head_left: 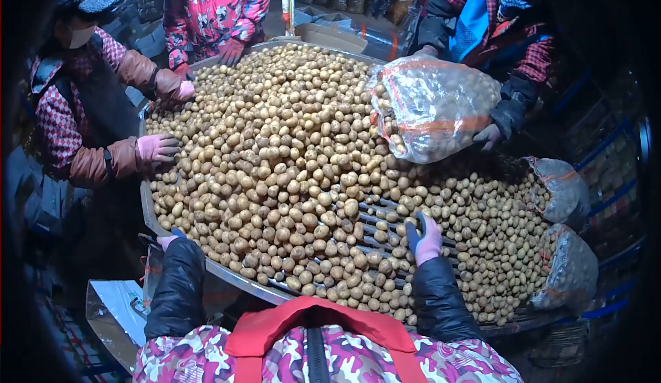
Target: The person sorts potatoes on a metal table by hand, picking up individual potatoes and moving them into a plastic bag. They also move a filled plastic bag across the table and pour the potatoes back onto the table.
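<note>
A big heap of potatoes (275, 169) sits on a wide metal counter (147, 207) in the middle of the scene. The left hand (169, 240), in a pink and blue glove, is at the near left edge of the counter, right by the heap. Its fingers are mostly hidden, so I cannot tell if they are spread or pinching. The right hand (426, 240) wears a pink and blue glove too. It is over the near right part of the potatoes, beside the dark bars (375, 228) that show through. Its fingers are spread, with the thumb apart, and potatoes lie all around it. On the left, a person (58, 118) in a checked top has one pink-gloved hand (157, 147) at the side of the heap. At the far side, a person in a bright pink coat (215, 11) reaches to the edge. On the far right, another person holds a big clear sack (441, 108) with orange stripes. It lies tilted, with potatoes at its open end. Two more sacks, an upper one (564, 194) and a lower one (570, 269), sit at the right end by the small potatoes. A box (103, 324) is at the near left.
</note>
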Demonstrator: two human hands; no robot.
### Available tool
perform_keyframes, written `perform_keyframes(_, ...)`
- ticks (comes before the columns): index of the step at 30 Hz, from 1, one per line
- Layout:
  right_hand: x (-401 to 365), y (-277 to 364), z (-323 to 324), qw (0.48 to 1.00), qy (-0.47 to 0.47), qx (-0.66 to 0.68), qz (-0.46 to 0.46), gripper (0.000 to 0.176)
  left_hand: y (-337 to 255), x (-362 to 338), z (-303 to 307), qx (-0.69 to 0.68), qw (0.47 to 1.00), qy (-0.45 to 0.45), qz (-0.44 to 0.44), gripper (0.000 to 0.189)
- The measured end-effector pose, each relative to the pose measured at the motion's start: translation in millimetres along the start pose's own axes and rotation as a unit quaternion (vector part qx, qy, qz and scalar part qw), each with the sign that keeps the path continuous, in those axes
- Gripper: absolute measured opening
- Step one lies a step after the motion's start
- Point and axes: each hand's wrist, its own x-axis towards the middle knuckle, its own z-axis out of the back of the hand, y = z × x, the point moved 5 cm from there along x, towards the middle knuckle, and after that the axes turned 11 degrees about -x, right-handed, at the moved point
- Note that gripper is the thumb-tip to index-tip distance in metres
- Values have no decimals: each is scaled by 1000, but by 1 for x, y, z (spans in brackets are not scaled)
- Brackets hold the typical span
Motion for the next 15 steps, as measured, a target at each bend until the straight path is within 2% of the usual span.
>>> perform_keyframes(1, -5, -9, 1, 999, 39, 6, 8, 49, -6, -10, 3, 22, 1000, 5, 2, 68)
perform_keyframes(3, -22, -2, 13, 992, 35, -90, 79, 49, -13, -22, 12, 41, 999, 19, -12, 70)
perform_keyframes(5, -39, -15, 17, 992, 78, -86, 52, 54, -20, -37, 19, 44, 996, -31, -76, 74)
perform_keyframes(6, -49, -19, 24, 990, 66, -107, 66, 55, -25, -45, 25, 87, 987, -26, -134, 78)
perform_keyframes(7, -57, -21, 32, 987, 54, -128, 82, 56, -23, -50, 26, 88, 986, -25, -136, 78)
perform_keyframes(8, -65, -37, 30, 987, 66, -139, 52, 65, -22, -54, 24, 95, 983, -13, -158, 81)
perform_keyframes(9, -71, -46, 35, 987, 63, -144, 44, 64, -20, -57, 23, 101, 978, -3, -180, 83)
perform_keyframes(15, -78, -58, 47, 989, 58, -133, 12, 61, -23, -88, 34, 130, 974, 10, -185, 81)
